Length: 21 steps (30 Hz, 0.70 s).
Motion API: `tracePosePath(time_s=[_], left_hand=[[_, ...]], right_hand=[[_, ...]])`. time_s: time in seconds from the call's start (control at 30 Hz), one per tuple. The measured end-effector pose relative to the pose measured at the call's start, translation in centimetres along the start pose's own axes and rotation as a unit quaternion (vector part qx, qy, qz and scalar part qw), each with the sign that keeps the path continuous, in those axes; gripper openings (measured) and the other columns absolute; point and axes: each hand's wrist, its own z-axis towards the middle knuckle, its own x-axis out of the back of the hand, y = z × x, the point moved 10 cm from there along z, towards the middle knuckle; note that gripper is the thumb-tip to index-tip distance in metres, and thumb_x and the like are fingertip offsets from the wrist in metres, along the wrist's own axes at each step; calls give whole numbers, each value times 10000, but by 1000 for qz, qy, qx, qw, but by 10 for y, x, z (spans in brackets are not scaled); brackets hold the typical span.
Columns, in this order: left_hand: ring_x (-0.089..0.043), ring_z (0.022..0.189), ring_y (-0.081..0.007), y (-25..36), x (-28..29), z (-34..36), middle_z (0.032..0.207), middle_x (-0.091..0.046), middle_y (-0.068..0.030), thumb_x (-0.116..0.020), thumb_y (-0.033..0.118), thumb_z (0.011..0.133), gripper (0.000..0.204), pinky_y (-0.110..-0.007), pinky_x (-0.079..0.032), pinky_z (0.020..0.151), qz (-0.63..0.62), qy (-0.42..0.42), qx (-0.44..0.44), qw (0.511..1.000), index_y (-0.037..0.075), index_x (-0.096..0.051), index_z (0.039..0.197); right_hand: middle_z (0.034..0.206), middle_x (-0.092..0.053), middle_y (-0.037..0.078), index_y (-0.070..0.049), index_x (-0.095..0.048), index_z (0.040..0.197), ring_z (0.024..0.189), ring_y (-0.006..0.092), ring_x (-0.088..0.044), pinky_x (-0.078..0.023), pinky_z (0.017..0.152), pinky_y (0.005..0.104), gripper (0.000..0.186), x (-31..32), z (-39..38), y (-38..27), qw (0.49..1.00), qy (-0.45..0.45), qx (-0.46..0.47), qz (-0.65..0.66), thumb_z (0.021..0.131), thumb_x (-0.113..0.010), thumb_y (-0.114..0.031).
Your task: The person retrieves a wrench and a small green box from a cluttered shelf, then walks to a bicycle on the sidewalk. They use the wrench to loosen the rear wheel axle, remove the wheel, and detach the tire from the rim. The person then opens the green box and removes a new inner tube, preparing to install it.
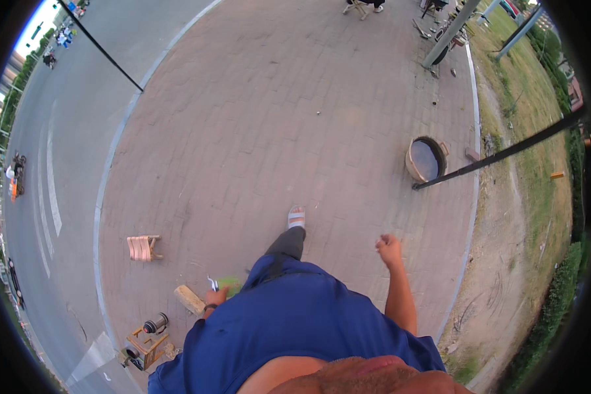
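My left hand [217,296], with a dark band at the wrist, is low on my left side. Its fingers are closed on a small object with a silvery, bent part [212,283]. Beside it shows a pale green patch [230,285]; whether it belongs to the same object I cannot tell. A tan block [189,299] is just left of this hand, on the paving. My right hand [389,248] hangs out to my right, fingers curled in loosely, with nothing visible in them. One foot in a light sandal [297,216] is stretched forward on the bricks.
A round tub [408,161] of dark liquid stands ahead right, by a black pole [499,156]. To the left are a folding stool [142,248] and a wooden frame [138,348] with a flask [155,323]. A kerb [100,190] borders the road, where a rider [14,180] passes.
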Motion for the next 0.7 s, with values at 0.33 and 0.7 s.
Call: tracePosePath(time_s=[0.33, 0.7], left_hand=[[-684, 702, -259, 531, 114, 97, 792, -717, -190, -828, 327, 777, 450, -410, -517, 649, -217, 52, -290, 931, -84, -680, 883], [-711, 750, -272, 742, 100, 227, 835, -734, -177, -831, 392, 761, 483, -429, -526, 675, -60, 40, -153, 986, -49, -734, 932]], right_hand=[[790, -722, 167, 84, -711, 1082, 649, 220, -706, -569, 566, 352, 310, -21, 35, -83, 947, -213, -231, -70, 848, -709, -119], [754, -702, 123, 81, -693, 1087, 600, 180, -660, -534, 528, 330, 318, -10, 450, -204, 976, -116, -182, 45, 832, -695, -109]])
